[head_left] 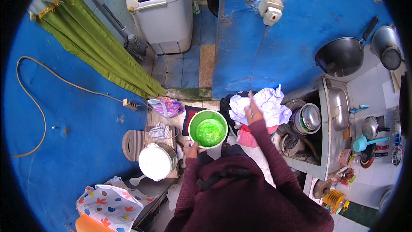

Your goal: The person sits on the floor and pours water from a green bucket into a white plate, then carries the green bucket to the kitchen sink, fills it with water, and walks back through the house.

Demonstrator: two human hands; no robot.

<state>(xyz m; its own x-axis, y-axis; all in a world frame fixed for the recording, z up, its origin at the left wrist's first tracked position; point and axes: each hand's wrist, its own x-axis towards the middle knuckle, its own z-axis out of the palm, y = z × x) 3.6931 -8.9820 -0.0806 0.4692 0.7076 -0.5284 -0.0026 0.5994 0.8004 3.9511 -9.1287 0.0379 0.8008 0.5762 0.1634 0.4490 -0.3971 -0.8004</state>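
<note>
My left hand (pixel 191 149) is closed on the near left rim of a bright green bucket (pixel 192 122). Moving-looking, pale green liquid (pixel 209 132) lies inside that bucket. To the right, my right hand (pixel 253 112) is over a heap of white cloth (pixel 272 106), with at least one finger stretched out and nothing visibly held. Whether it touches the cloth I cannot tell. Pinkish-red cloth (pixel 247 137) lies below the white heap, and dark cloth shows between it and the bucket.
A white rice cooker (pixel 155 162) stands left of my left arm, beside a washboard (pixel 132 145). A purple packet (pixel 166 107) lies beyond. Pots (pixel 310 116) and a sink (pixel 339 105) are at right. A washing machine (pixel 161 21) stands past a raised threshold (pixel 189 93).
</note>
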